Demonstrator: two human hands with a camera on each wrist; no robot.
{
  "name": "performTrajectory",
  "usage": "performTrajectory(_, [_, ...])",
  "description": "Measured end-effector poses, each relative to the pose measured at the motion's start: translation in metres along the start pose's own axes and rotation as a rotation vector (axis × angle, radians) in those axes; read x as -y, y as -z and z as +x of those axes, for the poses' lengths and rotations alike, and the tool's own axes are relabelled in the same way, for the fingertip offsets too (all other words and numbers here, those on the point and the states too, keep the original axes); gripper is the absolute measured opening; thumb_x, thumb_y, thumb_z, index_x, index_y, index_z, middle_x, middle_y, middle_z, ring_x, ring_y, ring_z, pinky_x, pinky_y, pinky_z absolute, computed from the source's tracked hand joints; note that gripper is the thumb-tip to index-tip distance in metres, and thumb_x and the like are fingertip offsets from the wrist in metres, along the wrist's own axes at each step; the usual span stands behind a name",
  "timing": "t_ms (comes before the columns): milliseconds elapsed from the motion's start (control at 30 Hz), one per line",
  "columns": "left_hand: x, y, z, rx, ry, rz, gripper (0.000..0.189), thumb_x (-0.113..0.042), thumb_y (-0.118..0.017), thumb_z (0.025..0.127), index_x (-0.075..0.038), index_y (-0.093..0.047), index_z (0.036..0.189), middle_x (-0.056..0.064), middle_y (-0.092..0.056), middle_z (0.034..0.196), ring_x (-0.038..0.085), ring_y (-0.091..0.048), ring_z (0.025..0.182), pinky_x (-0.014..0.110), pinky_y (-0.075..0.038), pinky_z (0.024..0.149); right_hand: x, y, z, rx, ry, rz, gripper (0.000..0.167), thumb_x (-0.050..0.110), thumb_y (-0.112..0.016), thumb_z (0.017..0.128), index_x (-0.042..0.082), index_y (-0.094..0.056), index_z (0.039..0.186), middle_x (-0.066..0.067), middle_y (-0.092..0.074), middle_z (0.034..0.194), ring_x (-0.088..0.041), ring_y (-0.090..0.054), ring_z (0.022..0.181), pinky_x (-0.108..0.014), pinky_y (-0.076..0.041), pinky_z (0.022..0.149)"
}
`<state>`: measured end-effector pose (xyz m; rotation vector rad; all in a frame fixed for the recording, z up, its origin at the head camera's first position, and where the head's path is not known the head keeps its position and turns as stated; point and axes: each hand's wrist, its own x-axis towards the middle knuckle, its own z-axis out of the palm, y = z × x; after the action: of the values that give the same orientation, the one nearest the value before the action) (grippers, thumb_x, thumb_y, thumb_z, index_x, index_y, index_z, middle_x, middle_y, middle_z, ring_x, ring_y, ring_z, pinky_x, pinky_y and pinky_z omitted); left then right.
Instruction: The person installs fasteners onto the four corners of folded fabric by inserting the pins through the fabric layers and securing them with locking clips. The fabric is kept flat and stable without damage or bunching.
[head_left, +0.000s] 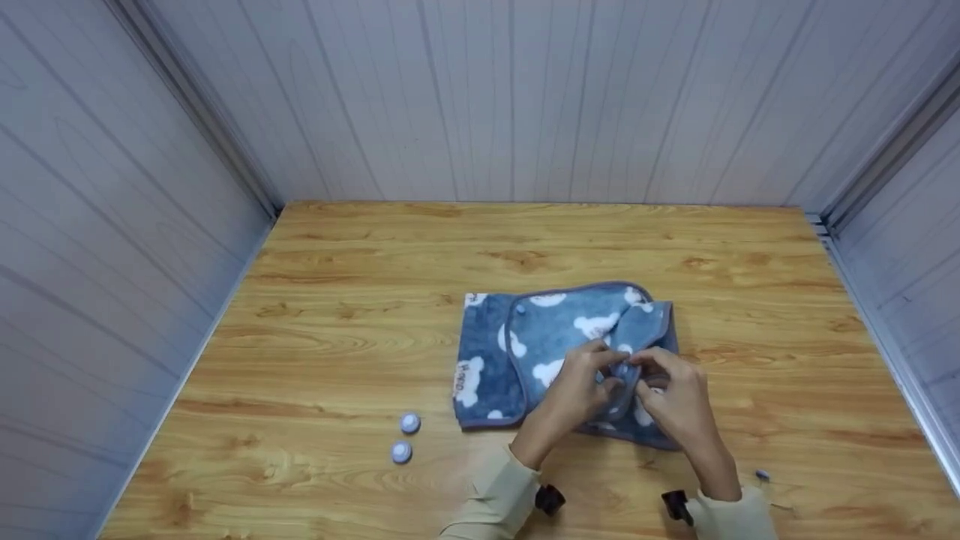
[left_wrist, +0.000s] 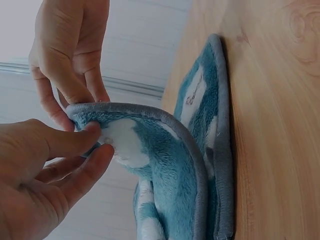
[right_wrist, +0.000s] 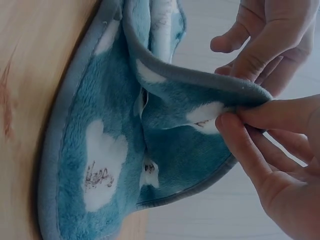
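Observation:
A blue fleece cloth (head_left: 487,360) with white bear shapes and grey bound edges lies folded on the wooden table. Its raised corner is between both hands. My left hand (head_left: 581,382) pinches this bound edge from the left, its thumb and fingers on the fleece (left_wrist: 170,170). From the right, my right hand (head_left: 679,394) pinches the same edge close to the left fingertips; the right wrist view shows its thumb and finger squeezing the fleece (right_wrist: 185,145). Whatever sits between the fingertips is hidden. A small light-blue button (head_left: 520,309) shows on the upper left of the cloth's flap.
Two round pale-lilac pieces (head_left: 409,422) lie left of the cloth on the table (head_left: 337,300). A small blue piece (head_left: 763,475) lies near the right sleeve (head_left: 731,514). Pale panel walls (head_left: 465,97) border the table at the back and sides.

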<state>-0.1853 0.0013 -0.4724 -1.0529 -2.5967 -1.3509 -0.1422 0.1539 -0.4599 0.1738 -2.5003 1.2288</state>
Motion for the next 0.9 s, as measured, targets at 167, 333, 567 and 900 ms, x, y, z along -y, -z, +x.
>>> performTrajectory(167, [-0.003,-0.004,-0.004,-0.056,-0.036,-0.036,0.035,-0.003,-0.066,0.086,-0.006,-0.062,0.121,0.006,-0.061,0.108,0.01,-0.061,0.083,0.015,-0.049,0.067,0.0,0.005,0.0,-0.02,-0.04,0.023,0.024,-0.016,-0.066,0.073,0.001,-0.069,0.09,-0.009,-0.067,0.085,-0.024,-0.067,0.076,-0.016,-0.052,0.063])
performTrajectory(333, [-0.007,-0.013,-0.015,-0.075,-0.009,-0.053,0.04,-0.013,-0.07,0.083,-0.009,-0.049,0.117,0.005,-0.049,0.117,0.014,-0.057,0.088,0.014,-0.045,0.07,-0.001,0.008,-0.001,-0.033,-0.077,0.002,0.023,-0.016,-0.066,0.073,0.002,-0.069,0.088,-0.009,-0.067,0.084,-0.025,-0.067,0.078,-0.025,-0.054,0.063])
performTrajectory(567, [-0.006,-0.024,-0.021,-0.111,0.02,0.1,0.02,-0.016,-0.072,0.084,-0.01,-0.057,0.095,0.003,-0.052,0.104,0.007,-0.051,0.081,0.01,-0.039,0.066,-0.003,0.007,0.001,-0.049,-0.093,-0.017,0.019,-0.013,-0.067,0.073,0.003,-0.069,0.084,-0.006,-0.068,0.082,-0.013,-0.064,0.075,-0.014,-0.05,0.06])
performTrajectory(900, [-0.003,-0.022,-0.019,-0.109,-0.019,0.011,0.004,-0.005,-0.061,0.088,-0.005,-0.061,0.092,0.002,-0.063,0.085,0.011,-0.061,0.074,0.008,-0.039,0.059,-0.012,0.023,0.005,0.227,-0.116,-0.103,0.029,0.007,-0.07,0.084,0.002,-0.064,0.111,-0.008,-0.067,0.093,-0.026,-0.064,0.086,-0.042,-0.052,0.074])
